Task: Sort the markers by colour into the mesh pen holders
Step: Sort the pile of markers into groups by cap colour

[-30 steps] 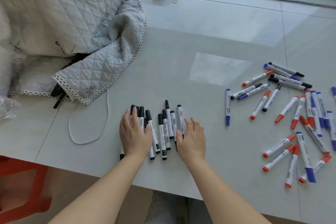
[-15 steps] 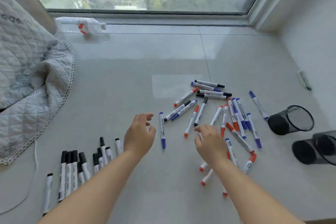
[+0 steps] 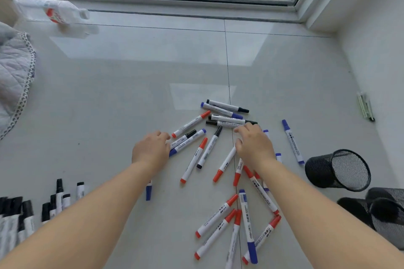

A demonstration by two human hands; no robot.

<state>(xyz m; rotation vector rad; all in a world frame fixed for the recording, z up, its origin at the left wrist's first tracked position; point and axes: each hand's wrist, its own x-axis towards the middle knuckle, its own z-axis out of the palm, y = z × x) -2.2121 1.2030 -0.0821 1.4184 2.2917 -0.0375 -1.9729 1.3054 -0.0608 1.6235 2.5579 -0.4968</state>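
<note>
A mixed pile of red, blue and black capped markers (image 3: 215,148) lies spread on the grey tiled surface. My left hand (image 3: 150,150) rests at the pile's left edge, fingertips touching a black and a blue marker. My right hand (image 3: 254,146) lies over the pile's right side, fingertips on a black marker (image 3: 227,124). Neither hand has lifted anything. A row of black markers (image 3: 26,214) lies at the lower left. One black mesh pen holder (image 3: 337,169) lies on its side at the right, with two more (image 3: 380,207) below it.
A plastic bottle (image 3: 56,12) lies near the window sill at the back left. A quilted grey cloth (image 3: 15,72) covers the left edge. A white wall bounds the right side, with a small green-white object (image 3: 365,106) beside it.
Both hands left the row of black markers and moved right and forward onto the mixed pile. The view swung right and then closer to the pile.
</note>
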